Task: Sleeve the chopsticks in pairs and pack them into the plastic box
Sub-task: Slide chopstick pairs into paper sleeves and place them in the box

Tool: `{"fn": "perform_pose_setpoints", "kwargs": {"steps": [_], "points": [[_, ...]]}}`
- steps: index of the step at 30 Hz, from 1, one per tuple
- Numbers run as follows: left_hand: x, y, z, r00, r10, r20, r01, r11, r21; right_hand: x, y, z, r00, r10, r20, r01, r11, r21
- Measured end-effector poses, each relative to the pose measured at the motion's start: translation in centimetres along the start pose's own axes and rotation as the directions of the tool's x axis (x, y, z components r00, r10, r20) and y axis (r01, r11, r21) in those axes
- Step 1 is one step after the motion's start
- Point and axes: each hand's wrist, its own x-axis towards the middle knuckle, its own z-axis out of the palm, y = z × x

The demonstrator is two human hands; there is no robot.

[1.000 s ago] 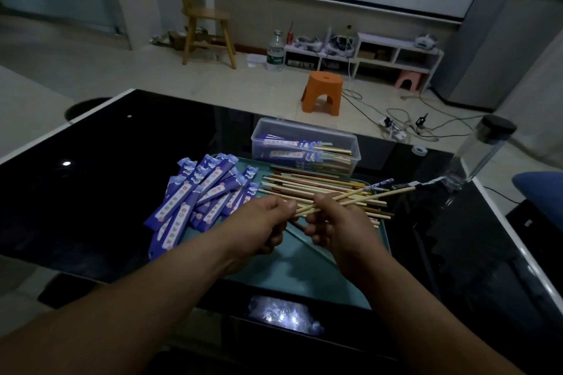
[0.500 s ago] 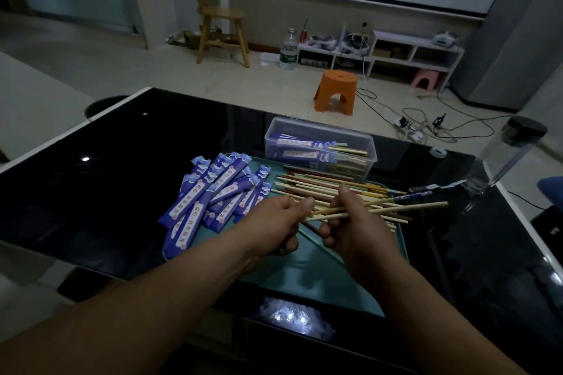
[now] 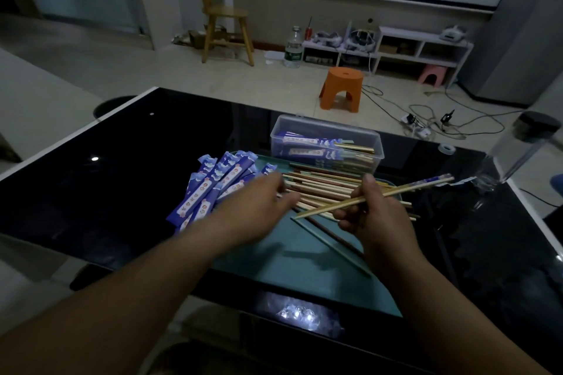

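Head view: right hand [image 3: 374, 219] pinches a chopstick pair [image 3: 402, 190] above the tray [image 3: 304, 277]; left hand [image 3: 256, 207], fingers too blurred to tell, hovers by the sleeves [image 3: 213, 186]. The next move probably needs picking one sleeve; plastic box [image 3: 326, 128] stands behind.

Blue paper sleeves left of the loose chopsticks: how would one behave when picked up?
Probably light and floppy: the blue sleeves look like thin flat paper. They overlap in a loose fan, so lifting one may drag its neighbours. Lying flat, they seem unlikely to roll.
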Motion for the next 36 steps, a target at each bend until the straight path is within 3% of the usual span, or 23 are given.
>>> {"fn": "perform_pose_setpoints", "kwargs": {"steps": [3, 6, 8, 14, 17, 20, 24, 28, 31, 34, 36], "points": [[0.5, -4.2, -4.4, 0.980, -0.048, -0.195, 0.106, 0.947, 0.303, 0.4, 0.0, -0.6, 1.000, 0.006, -0.006, -0.006, 1.000, -0.019], [0.7, -8.1, -6.4, 0.944, -0.299, -0.139, 0.330, 0.841, 0.428, -0.1, 0.1, -0.2, 1.000, 0.006, 0.016, -0.006, 0.999, -0.034], [0.8, -9.0, -5.8, 0.929, -0.364, -0.073, 0.355, 0.815, 0.457, -0.5, -0.1, 0.0, 0.999, -0.008, 0.036, 0.009, 0.999, -0.044], [0.9, -8.2, -3.9, 0.964, -0.246, -0.106, 0.267, 0.850, 0.455, -0.5, 0.1, -0.2, 1.000, -0.022, 0.011, 0.023, 0.997, -0.074], [0.8, -6.8, -3.5, 0.972, -0.138, -0.188, 0.211, 0.866, 0.454, 0.1, 0.4, -0.5, 1.000, -0.017, -0.006, 0.016, 0.996, -0.091], [0.5, -4.4, -2.7, 0.977, -0.008, -0.213, 0.079, 0.942, 0.327, 0.4, 0.5, -0.2, 1.000, -0.006, 0.001, 0.006, 0.996, -0.094], [-0.2, -1.8, -0.3, 0.995, 0.065, -0.075, -0.057, 0.993, 0.103, 0.6, 0.8, 0.1, 0.999, 0.031, 0.019, -0.030, 0.995, -0.093], [-0.3, -1.2, 0.9, 0.992, 0.019, 0.123, -0.023, 0.999, 0.026, 0.9, 0.5, -0.6, 1.000, 0.024, 0.012, -0.022, 0.994, -0.107], [-0.4, -0.8, 1.3, 0.959, -0.023, 0.284, 0.086, 0.974, -0.210, 1.0, 0.1, -1.4, 1.000, 0.013, 0.002, -0.012, 0.996, -0.093], [-0.5, -0.1, 1.8, 0.941, 0.000, 0.337, 0.154, 0.890, -0.430, 1.4, -0.4, -2.2, 1.000, 0.003, -0.006, -0.004, 0.995, -0.099], [-0.3, -0.1, 2.0, 0.936, 0.022, 0.352, 0.161, 0.863, -0.479, 1.6, -1.1, -2.8, 1.000, -0.016, -0.014, 0.015, 0.995, -0.097]]}}
